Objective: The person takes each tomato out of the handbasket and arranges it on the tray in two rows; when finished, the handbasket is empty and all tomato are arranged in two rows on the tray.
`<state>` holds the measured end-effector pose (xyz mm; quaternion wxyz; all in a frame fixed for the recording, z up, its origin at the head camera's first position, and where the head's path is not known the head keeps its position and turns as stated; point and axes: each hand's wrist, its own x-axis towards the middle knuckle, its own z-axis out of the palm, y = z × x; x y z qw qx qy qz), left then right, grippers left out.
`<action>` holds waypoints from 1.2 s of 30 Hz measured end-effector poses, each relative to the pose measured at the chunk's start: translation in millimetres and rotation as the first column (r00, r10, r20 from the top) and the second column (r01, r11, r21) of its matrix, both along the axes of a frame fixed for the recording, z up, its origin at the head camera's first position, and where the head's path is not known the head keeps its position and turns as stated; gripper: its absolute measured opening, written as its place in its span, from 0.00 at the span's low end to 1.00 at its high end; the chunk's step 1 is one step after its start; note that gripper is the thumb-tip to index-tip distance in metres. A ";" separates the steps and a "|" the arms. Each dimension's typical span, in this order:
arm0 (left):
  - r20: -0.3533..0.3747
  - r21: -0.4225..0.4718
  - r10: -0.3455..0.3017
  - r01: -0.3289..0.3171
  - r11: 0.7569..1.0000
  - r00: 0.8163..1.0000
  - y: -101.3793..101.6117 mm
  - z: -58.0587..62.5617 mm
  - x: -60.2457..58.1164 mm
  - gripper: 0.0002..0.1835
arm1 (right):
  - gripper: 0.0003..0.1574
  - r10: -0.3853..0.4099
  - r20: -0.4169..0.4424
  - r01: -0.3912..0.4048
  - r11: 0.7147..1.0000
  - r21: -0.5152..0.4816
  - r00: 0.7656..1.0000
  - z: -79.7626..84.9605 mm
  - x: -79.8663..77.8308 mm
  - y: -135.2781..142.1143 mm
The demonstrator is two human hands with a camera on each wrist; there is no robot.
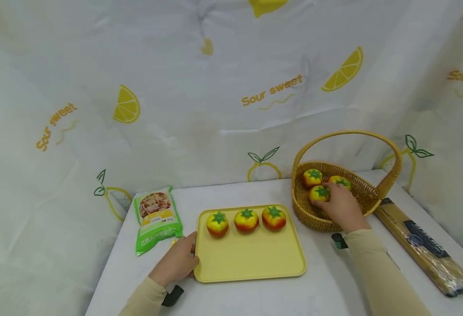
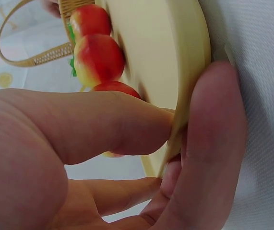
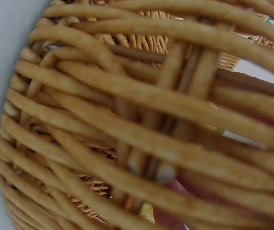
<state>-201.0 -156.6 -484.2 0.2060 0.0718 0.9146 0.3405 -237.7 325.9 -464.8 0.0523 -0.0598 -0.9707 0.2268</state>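
My left hand [image 1: 177, 260] pinches the left rim of a yellow tray [image 1: 251, 261]; in the left wrist view its thumb lies over the rim and fingers curl beneath. Three red-and-yellow toy tomatoes [image 1: 246, 220] with green star tops stand in a row along the tray's far side. On the right, my right hand [image 1: 343, 207] reaches into a wicker basket [image 1: 314, 220] and grips the front tomato [image 1: 318, 194], thumb and fingers on its sides. Behind it in the basket sit another tomato [image 1: 312, 177] and one partly covered by the hand [image 1: 340, 181]. Basket weave [image 3: 141, 120] screens most of this hand in the right wrist view.
A green-and-white food packet [image 1: 158, 219] lies left of the tray. Right of the basket is a long clear-wrapped package [image 1: 425, 245] with a dark label. The basket's tall handle [image 1: 346, 133] arches over its opening. A lemon-print sheet [image 1: 200, 109] hangs behind the white table [image 1: 255, 298].
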 end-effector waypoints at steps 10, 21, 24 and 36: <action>-0.008 -0.007 -0.008 0.008 1.000 1.000 -0.7 -2.5 0.2 0.41 | 0.50 0.013 -0.019 -0.014 1.000 -0.026 1.000 14.6 13.7 -2.9; -0.029 0.003 -0.005 0.006 1.000 1.000 -0.6 -0.5 1.4 0.42 | 0.51 0.097 -0.082 -0.104 0.992 -0.077 0.992 49.6 40.5 -32.1; -0.030 0.006 0.000 0.000 1.000 1.000 -2.6 0.0 2.1 0.41 | 0.48 0.148 -0.127 -0.161 0.982 -0.096 0.981 55.7 44.7 -49.0; -0.032 -0.016 -0.004 0.003 1.000 0.999 1.0 -0.5 1.1 0.41 | 0.44 0.307 -0.241 -0.349 0.923 -0.160 0.921 46.1 52.9 -123.5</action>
